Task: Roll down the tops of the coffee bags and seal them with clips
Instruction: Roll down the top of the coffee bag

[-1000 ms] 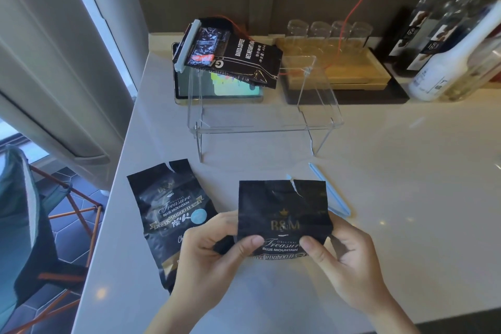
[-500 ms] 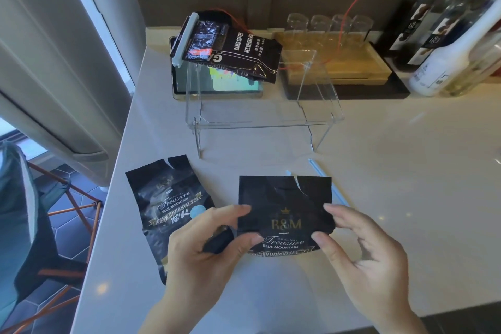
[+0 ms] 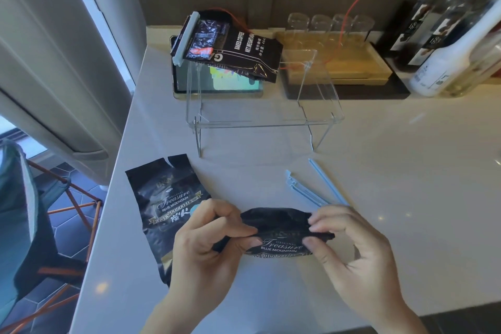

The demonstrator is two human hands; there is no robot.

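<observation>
Since the tabletop [image 3: 393, 165] is wide and bare at its near edge, the rolling happens right there. Back by the far edge, a clear stand [image 3: 260, 106] already carries a clipped bag [image 3: 230, 49], parked out of the way I'd guess. A second bag [image 3: 165, 206] waits flat near the left edge. Both hands, left hand [image 3: 208, 249] and right hand [image 3: 349, 244], pinch the coffee bag [image 3: 276, 233] at its ends, keeping the fold even. Blue clips [image 3: 311, 190] lie just behind, handy.

A clear acrylic stand [image 3: 264, 106] sits on my white table [image 3: 393, 184], with a tablet [image 3: 217, 84], wooden tray [image 3: 352, 62], upturned glasses [image 3: 321, 23] and bottles [image 3: 444, 57] behind.
</observation>
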